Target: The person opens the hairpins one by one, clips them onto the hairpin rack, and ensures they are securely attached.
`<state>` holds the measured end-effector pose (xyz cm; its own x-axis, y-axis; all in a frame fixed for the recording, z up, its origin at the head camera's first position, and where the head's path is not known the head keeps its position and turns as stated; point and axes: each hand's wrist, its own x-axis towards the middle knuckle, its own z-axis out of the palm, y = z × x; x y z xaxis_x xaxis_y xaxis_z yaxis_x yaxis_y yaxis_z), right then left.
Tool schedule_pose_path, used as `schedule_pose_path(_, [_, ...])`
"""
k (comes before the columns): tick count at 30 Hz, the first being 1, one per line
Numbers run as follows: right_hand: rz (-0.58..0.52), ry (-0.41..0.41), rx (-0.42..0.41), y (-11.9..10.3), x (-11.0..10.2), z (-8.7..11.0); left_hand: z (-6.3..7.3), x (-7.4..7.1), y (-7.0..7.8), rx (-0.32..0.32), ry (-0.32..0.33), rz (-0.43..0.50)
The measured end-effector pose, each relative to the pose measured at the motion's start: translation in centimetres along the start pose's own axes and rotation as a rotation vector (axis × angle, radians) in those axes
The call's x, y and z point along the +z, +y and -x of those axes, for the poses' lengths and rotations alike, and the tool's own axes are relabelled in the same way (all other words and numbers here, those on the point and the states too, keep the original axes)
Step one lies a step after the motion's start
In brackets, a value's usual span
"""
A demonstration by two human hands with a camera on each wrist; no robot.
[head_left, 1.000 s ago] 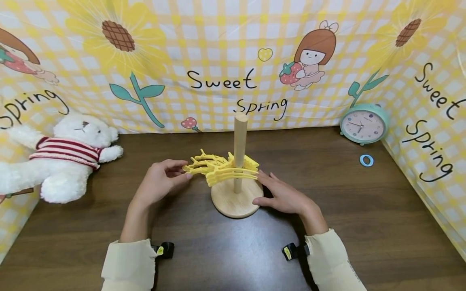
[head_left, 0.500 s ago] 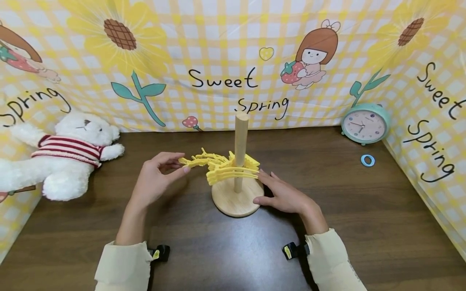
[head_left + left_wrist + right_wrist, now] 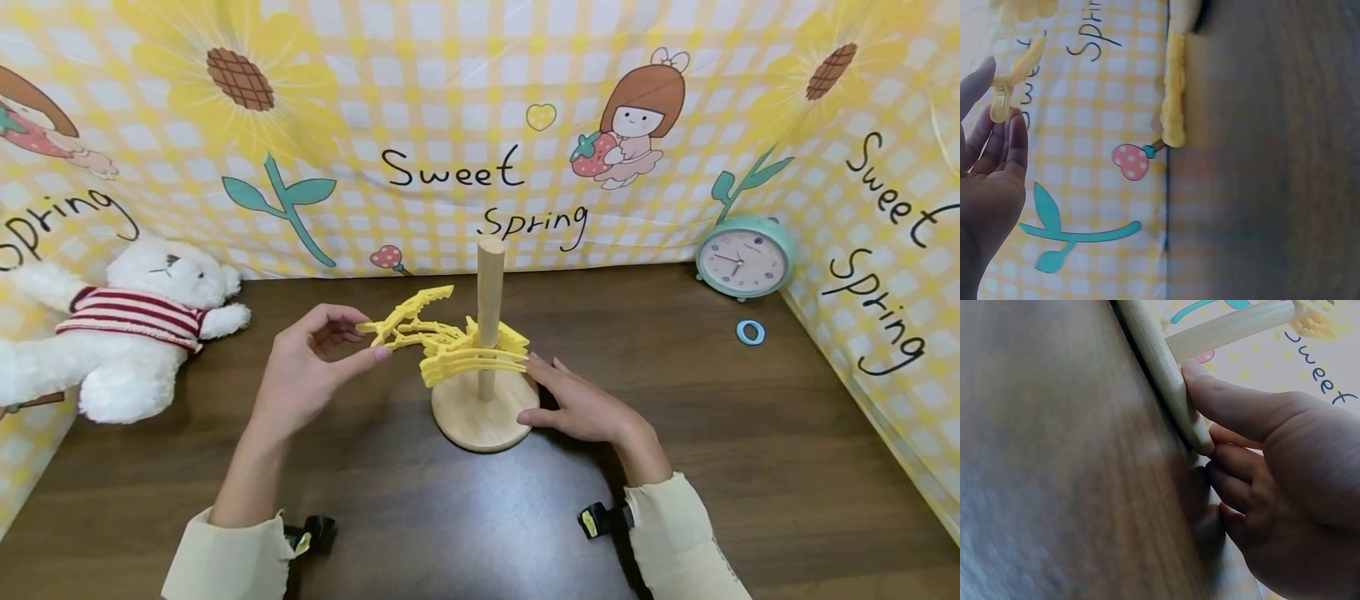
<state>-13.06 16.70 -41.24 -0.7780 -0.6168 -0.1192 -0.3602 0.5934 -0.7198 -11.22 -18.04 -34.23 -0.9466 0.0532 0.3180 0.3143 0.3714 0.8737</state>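
Observation:
A round wooden stand (image 3: 486, 429) with an upright dowel (image 3: 491, 292) stands in the middle of the table. Around the dowel, above the base, juts a cluster of yellow plastic clips (image 3: 472, 360) with long toothed arms. My left hand (image 3: 311, 367) pinches the end of a yellow clip (image 3: 412, 308) at the cluster's left, between thumb and fingers. One arm of it slants up to the right; a small metal spring shows in the left wrist view on this clip (image 3: 1001, 100). My right hand (image 3: 1272, 469) grips the base's right rim, thumb on top, fingertips against its edge.
A white teddy bear (image 3: 135, 321) in a striped shirt lies at the left. At the back right stands a green alarm clock (image 3: 744, 258), with a blue ring (image 3: 750, 332) in front of it. A patterned cloth (image 3: 435, 100) borders the table's back and sides.
My left hand has moved slightly left and down. One arm of the pinched clip now sticks up, apart from the cluster. My right hand stays on the base.

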Motion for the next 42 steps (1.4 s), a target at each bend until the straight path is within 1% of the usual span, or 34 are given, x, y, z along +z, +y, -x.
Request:
schedule_pose_path(3, [0.001, -0.007, -0.002, 0.0, 0.0, 0.0, 0.1, -0.3, 0.6, 0.049, 0.029, 0.023])
schedule_pose_path(5, [0.001, -0.009, -0.005, -0.1, 0.0, 0.0, 0.3, -0.5, 0.9, 0.094, 0.056, 0.044])
schedule_pose_path(7, [-0.004, -0.008, -0.009, -0.2, -0.1, -0.1, 0.4, -0.7, 1.3, 0.144, 0.084, 0.092])
schedule_pose_path(9, [-0.006, -0.006, -0.014, -0.2, -0.3, -0.1, 0.7, -0.8, 1.6, 0.199, 0.109, 0.110])
schedule_pose_path(11, [-0.003, -0.004, -0.021, -0.3, -0.4, -0.2, 0.9, -0.8, 1.8, 0.236, 0.122, 0.125])
schedule_pose_path(14, [0.007, -0.005, -0.022, -0.3, -0.4, -0.2, 1.0, -0.8, 2.1, 0.275, 0.130, 0.095])
schedule_pose_path(15, [0.009, -0.006, -0.020, -0.3, -0.4, -0.2, 1.1, -0.7, 2.1, 0.285, 0.128, 0.103])
schedule_pose_path(17, [0.011, -0.007, -0.013, -0.3, -0.4, -0.1, 1.1, -0.7, 2.2, 0.306, 0.116, 0.146])
schedule_pose_path(19, [0.014, -0.008, -0.014, -0.4, -0.4, -0.1, 1.1, -0.6, 2.2, 0.337, 0.106, 0.202])
schedule_pose_path(21, [0.013, -0.010, -0.011, -0.4, -0.5, -0.1, 1.1, -0.6, 2.4, 0.371, 0.095, 0.236])
schedule_pose_path(23, [0.014, -0.008, -0.014, -0.4, -0.5, -0.1, 1.0, -0.5, 2.6, 0.406, 0.086, 0.226])
schedule_pose_path(26, [0.014, -0.006, 0.000, -0.4, -0.5, 0.0, 0.9, -0.3, 3.0, 0.451, 0.079, 0.168])
schedule_pose_path(28, [0.017, -0.004, 0.014, -0.3, -0.5, 0.0, 0.8, -0.1, 3.3, 0.470, 0.068, 0.134])
schedule_pose_path(31, [0.018, -0.001, 0.029, -0.2, -0.5, 0.0, 0.6, 0.3, 3.7, 0.480, 0.041, 0.109])
schedule_pose_path(36, [0.020, 0.000, 0.010, -0.1, -0.4, 0.0, 0.4, 1.0, 4.0, 0.492, -0.008, 0.079])
schedule_pose_path(42, [0.021, -0.010, -0.017, 0.0, -0.2, -0.2, 0.2, 2.0, 3.8, 0.493, -0.054, 0.052])
